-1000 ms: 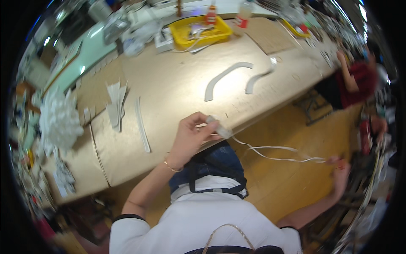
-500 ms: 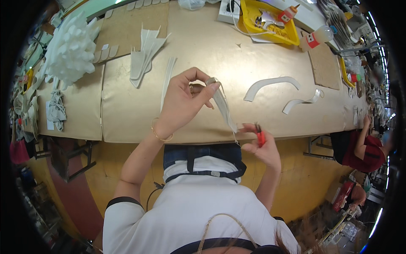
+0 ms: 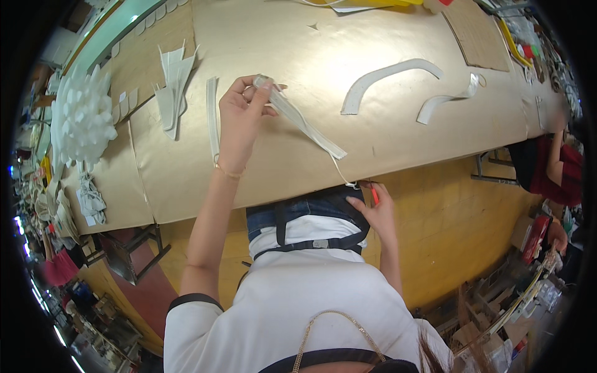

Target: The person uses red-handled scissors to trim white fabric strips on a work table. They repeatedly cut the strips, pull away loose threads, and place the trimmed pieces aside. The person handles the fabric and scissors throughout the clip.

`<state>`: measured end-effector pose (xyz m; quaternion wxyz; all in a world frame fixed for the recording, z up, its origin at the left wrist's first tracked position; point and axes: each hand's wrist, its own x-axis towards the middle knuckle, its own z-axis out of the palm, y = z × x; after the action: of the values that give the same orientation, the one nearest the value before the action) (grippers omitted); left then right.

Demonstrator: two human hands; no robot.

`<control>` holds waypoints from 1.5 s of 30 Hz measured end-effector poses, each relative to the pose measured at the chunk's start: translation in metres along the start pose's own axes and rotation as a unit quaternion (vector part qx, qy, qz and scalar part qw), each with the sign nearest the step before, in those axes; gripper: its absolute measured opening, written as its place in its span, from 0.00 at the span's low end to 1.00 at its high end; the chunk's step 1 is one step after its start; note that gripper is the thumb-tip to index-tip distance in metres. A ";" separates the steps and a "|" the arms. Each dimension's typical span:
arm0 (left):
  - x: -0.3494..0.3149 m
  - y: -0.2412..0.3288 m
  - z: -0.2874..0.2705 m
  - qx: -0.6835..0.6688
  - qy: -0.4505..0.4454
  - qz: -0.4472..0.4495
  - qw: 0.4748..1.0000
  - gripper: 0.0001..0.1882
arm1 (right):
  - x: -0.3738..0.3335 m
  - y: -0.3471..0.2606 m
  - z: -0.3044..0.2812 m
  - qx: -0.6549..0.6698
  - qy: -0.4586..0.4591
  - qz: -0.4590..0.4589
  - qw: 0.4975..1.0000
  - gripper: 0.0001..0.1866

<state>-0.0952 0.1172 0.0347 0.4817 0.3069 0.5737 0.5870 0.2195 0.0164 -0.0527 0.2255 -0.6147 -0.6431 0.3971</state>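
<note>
My left hand (image 3: 241,118) is raised over the table, thumb and fingers pinching the upper end of a long white strip (image 3: 305,127). The strip slants down to the right, and a thin white cord (image 3: 336,166) trails from its lower end past the table's near edge. By the end of that cord is my right hand (image 3: 380,214), its fingers curled round small red-handled snips (image 3: 374,195); their blades are mostly hidden. Left of my left hand lies another straight white strip (image 3: 212,118). Two curved white strips (image 3: 388,73) (image 3: 444,99) rest to the right.
Flat pointed white pieces (image 3: 174,90) lie at the left, beyond them a pile of white foam-like pieces (image 3: 84,118). A brown board (image 3: 476,34) and part of a yellow tray (image 3: 373,2) are at the far side. At the right edge sits another person (image 3: 559,165).
The view has turned and shifted. My left hand has drawn the strip up and left, away from my right hand. The right hand with the snips is now beyond the table's near edge.
</note>
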 end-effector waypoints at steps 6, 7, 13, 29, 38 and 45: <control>-0.013 -0.035 -0.002 0.404 0.149 0.278 0.859 0.27 | 0.000 0.083 0.039 0.131 0.020 0.157 0.979 0.20; -0.022 -0.035 -0.001 0.489 0.157 0.327 0.794 0.28 | -0.001 0.089 0.044 0.171 0.025 0.151 0.973 0.18; -0.084 -0.047 0.040 0.527 -0.285 0.414 0.685 0.18 | -0.006 0.097 0.035 0.241 0.037 0.150 0.958 0.08; -0.090 -0.057 0.058 0.556 -0.326 0.396 0.654 0.09 | -0.053 0.136 0.016 -0.066 0.154 0.169 0.971 0.15; -0.086 -0.056 0.057 0.555 -0.342 0.366 0.664 0.08 | -0.070 0.199 0.042 -0.123 0.178 0.138 0.967 0.09; -0.085 -0.055 0.057 0.591 -0.355 0.402 0.603 0.09 | -0.091 0.210 -0.022 -0.143 0.343 0.255 0.893 0.08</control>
<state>-0.0019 0.0544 0.0063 0.0767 0.9086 0.3984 0.0992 0.3777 -0.0816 -0.1873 0.2328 -0.8811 -0.3968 0.1095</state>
